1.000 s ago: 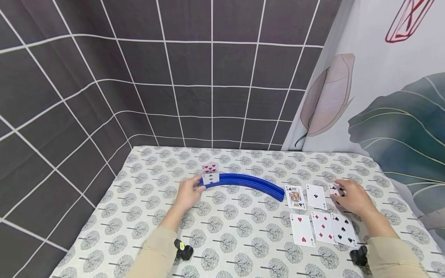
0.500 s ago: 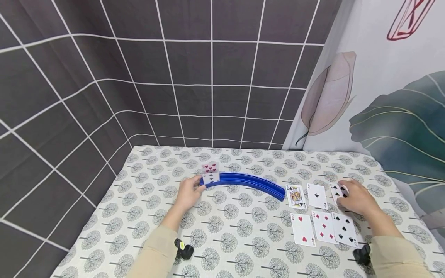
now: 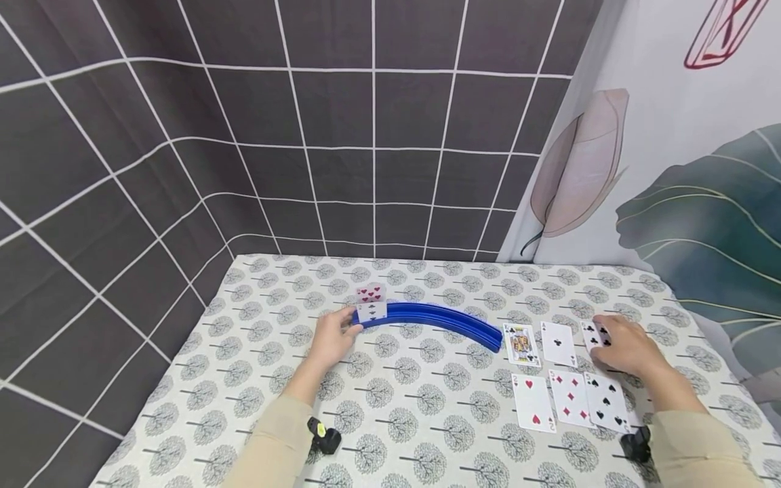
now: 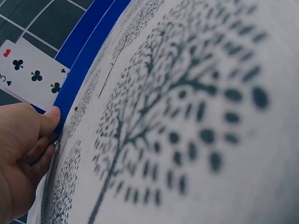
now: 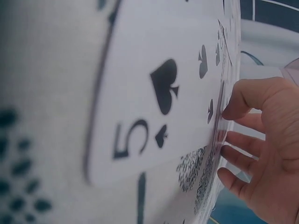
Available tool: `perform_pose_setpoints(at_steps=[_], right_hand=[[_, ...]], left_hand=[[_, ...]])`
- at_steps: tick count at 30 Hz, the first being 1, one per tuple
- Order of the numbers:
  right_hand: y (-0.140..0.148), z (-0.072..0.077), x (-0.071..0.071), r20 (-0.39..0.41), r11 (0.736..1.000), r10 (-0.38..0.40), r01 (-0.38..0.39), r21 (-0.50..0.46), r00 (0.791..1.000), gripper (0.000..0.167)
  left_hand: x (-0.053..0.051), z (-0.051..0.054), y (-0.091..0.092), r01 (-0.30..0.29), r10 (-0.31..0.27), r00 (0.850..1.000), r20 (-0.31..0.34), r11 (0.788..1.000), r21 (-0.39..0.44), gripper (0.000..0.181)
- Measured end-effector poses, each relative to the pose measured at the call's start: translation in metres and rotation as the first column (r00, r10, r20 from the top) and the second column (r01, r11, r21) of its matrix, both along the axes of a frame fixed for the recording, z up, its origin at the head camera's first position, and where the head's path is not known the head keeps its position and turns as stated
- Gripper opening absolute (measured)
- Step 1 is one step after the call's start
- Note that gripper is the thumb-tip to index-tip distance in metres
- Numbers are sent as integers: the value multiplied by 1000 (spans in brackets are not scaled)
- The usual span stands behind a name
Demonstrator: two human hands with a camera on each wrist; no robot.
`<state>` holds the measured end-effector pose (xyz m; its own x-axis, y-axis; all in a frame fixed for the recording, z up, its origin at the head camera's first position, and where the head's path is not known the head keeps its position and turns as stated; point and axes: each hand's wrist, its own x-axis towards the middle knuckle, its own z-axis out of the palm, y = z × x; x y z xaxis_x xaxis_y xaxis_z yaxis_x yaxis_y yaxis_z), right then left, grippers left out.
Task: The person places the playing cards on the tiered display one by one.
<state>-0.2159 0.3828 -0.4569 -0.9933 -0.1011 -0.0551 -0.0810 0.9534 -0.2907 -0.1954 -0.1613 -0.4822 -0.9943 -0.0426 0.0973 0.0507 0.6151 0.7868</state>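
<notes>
My left hand [image 3: 331, 339] pinches the left end of a blue curved playing card holder [image 3: 448, 317], thumb on its near side. In that end a three of clubs [image 4: 36, 74] stands upright, with a hearts card [image 3: 370, 293] behind it. At the right, my right hand [image 3: 628, 344] rests over a clubs card [image 3: 589, 333], covering its right part; its fingers look loosely bent and do not visibly pinch it. Left of that card lie an ace of clubs [image 3: 558, 343] and a clubs face card [image 3: 521, 346], face up.
A nearer row holds a two of hearts [image 3: 534, 402], a five of diamonds [image 3: 570, 398] and a five of spades [image 3: 607, 401]. Tree-patterned cloth [image 3: 396, 407] covers the table. A dark gridded curtain [image 3: 403, 176] hangs behind it.
My right hand has slid slightly to the right, so more of the clubs card shows. My left hand, the holder and the other cards have stayed in place; the view has shifted a little.
</notes>
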Motion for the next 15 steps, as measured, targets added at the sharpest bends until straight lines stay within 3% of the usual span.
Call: perform_pose_setpoints(at_steps=[15], right_hand=[[5,3,0,32,1000,-18,18,-6,999,78]], left_hand=[[0,-1,0,-4,4,1000,7,1000,9,51]])
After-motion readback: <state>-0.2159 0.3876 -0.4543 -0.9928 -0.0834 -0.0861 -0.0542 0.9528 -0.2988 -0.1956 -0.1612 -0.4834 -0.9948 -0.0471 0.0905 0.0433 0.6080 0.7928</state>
